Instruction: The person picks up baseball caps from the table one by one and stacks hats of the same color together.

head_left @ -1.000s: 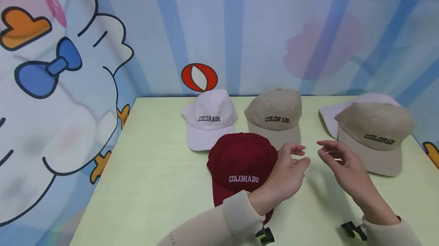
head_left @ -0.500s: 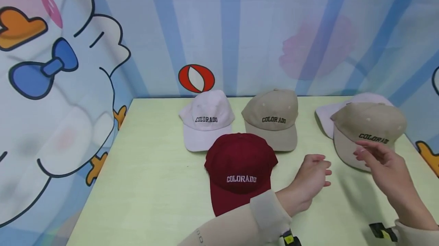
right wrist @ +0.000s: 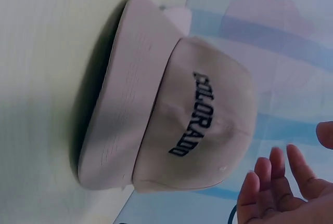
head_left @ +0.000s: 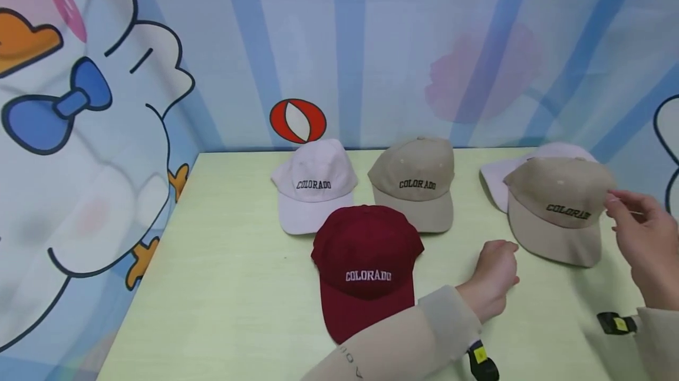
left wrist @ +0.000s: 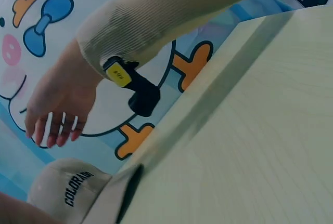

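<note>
My right hand (head_left: 647, 245) is beside the right side of a khaki cap (head_left: 557, 189) lettered COLORADO. In the right wrist view its fingers (right wrist: 278, 182) are spread loosely, a small gap away from the cap's crown. That cap overlaps a pale lilac-white cap (head_left: 493, 177) behind it. My left hand (head_left: 490, 281) hangs loosely curled over the table, in front of the khaki cap's brim, holding nothing. Left of it a dark red cap (head_left: 366, 239) lies with its brim toward me, partly covered by my left sleeve.
Behind the red cap stand another pale lilac-white cap (head_left: 318, 163) and another khaki cap (head_left: 416, 163), both near the back edge of the pale yellow table (head_left: 228, 263). A printed cloth (head_left: 392, 45) with cartoon figures rises behind and at the sides.
Both hands have moved right, the right one passing in front of the khaki cap to its right side. The left hand has left the red cap's side. The caps have stayed put.
</note>
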Demonstrator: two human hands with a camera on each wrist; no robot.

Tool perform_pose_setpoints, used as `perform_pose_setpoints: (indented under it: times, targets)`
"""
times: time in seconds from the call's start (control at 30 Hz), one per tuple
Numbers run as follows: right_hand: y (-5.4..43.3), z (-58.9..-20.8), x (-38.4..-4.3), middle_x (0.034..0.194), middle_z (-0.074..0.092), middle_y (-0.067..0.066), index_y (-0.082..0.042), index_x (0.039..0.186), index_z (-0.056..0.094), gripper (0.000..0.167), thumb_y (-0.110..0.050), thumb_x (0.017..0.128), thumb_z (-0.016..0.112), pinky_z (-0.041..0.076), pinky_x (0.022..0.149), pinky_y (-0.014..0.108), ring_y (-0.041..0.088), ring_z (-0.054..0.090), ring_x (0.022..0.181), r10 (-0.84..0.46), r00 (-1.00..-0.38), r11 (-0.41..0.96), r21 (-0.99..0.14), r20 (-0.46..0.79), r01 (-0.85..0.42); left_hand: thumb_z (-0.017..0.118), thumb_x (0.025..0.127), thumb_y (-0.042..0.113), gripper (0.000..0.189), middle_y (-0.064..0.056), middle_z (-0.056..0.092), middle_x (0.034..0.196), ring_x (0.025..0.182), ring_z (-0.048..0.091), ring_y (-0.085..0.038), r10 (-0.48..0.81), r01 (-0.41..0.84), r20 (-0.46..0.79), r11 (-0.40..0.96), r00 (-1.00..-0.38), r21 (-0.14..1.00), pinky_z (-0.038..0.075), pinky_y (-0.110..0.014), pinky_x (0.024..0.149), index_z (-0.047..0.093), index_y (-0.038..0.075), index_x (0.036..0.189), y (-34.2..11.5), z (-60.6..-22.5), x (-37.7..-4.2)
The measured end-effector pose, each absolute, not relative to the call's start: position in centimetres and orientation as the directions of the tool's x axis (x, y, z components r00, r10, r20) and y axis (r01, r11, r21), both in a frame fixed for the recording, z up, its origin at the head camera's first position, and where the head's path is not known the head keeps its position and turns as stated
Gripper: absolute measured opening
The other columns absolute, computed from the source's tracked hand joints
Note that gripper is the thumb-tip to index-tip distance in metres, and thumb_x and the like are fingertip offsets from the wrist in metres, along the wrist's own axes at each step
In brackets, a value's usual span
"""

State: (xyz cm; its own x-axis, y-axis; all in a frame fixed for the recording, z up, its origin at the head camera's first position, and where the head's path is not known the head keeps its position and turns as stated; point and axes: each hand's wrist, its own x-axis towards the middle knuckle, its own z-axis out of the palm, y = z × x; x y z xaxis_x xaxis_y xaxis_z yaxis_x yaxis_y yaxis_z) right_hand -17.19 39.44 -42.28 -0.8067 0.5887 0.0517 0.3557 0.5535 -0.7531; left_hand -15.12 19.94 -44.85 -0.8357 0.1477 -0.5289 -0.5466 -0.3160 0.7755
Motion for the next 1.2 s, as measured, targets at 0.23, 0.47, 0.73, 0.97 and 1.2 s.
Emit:
perform_pose_setpoints:
  times: [0.23,0.47,0.73,0.97,1.2]
  targets:
    - [40.7,-41.5,-20.8,0.15,0.047,0.006,-0.011,0.159,0.037,0.06,-0.045,0.11,0.035,0.04,0.105,0.05,0.03,0.043,0.14,0.613,-0.788,0.559,-0.735,0.056,0.383,0.051,0.097,0.005,0.023,-0.017,0.057,0.131,0.132,0.049,-0.044,0.14,-0.55,-0.549,-0.43,-0.824,0.716,0.039,-0.069,0.109,0.059,0.005,0.118,21.5,-46.3,-16.4]
    - [42.8,-41.8,-23.7,0.17,0.008,0.029,0.0,0.163,0.02,0.07,-0.046,0.11,0.028,0.024,0.115,0.075,0.053,0.012,0.155,0.445,-0.891,0.69,-0.669,0.092,0.276,0.048,0.099,0.003,0.029,-0.024,0.049,0.145,0.14,0.04,-0.054,0.212,-0.542,-0.526,-0.567,-0.824,0.62,0.029,-0.074,0.114,0.054,-0.001,0.127,22.8,-47.0,-17.0]
    - [44.2,-43.1,-25.4,0.162,0.012,0.042,0.009,0.159,0.02,0.084,-0.056,0.108,0.024,0.029,0.109,0.077,0.064,0.024,0.142,0.387,-0.92,0.775,-0.564,0.066,0.285,0.05,0.099,0.006,0.034,-0.032,0.044,0.147,0.139,0.037,-0.061,0.215,-0.526,-0.52,-0.623,-0.827,0.579,0.026,-0.077,0.114,0.051,-0.003,0.132,24.0,-47.2,-16.7]
    - [44.3,-43.3,-24.7,0.151,0.027,0.045,0.017,0.151,0.031,0.076,-0.047,0.109,0.032,0.036,0.102,0.075,0.063,0.035,0.132,0.45,-0.877,0.756,-0.594,0.168,0.275,0.051,0.097,0.005,0.039,-0.032,0.048,0.144,0.135,0.041,-0.061,0.218,-0.522,-0.519,-0.644,-0.826,0.559,0.029,-0.078,0.111,0.05,-0.007,0.135,24.9,-47.3,-16.7]
    - [42.7,-43.1,-24.8,0.14,0.037,0.042,0.011,0.148,0.028,0.064,-0.041,0.11,0.032,0.041,0.088,0.068,0.054,0.046,0.111,0.463,-0.875,0.69,-0.678,0.142,0.255,0.052,0.094,0.005,0.044,-0.034,0.051,0.142,0.135,0.042,-0.061,0.204,-0.51,-0.534,-0.683,-0.821,0.522,0.029,-0.078,0.111,0.051,-0.008,0.136,24.3,-47.6,-17.3]
